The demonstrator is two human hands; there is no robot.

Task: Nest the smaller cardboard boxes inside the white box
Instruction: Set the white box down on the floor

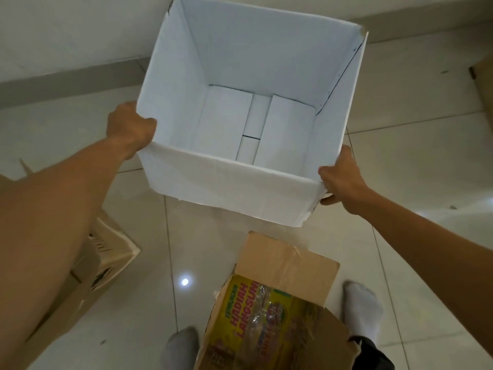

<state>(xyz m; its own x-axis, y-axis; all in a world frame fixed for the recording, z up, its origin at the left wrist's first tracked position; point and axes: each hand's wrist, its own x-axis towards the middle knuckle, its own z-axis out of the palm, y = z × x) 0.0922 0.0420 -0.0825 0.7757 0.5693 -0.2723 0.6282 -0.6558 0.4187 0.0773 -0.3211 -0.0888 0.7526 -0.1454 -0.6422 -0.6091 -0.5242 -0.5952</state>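
Note:
A large white box [229, 182] stands open on the tiled floor ahead of me, and nothing lies inside it. My left hand [130, 128] grips its near left corner, thumb over the rim. My right hand [341, 177] clamps the near right corner. A brown cardboard box with yellow printing and clear tape [274, 308] sits just in front of my feet, one flap raised. Another brown printed box [98, 265] lies at the lower left, partly hidden by my left forearm.
A wall and grey skirting run behind the white box. The edge of another brown box [484, 84] shows at the far right. My two socked feet [361, 305] flank the yellow-printed box. Glossy floor tiles surround everything.

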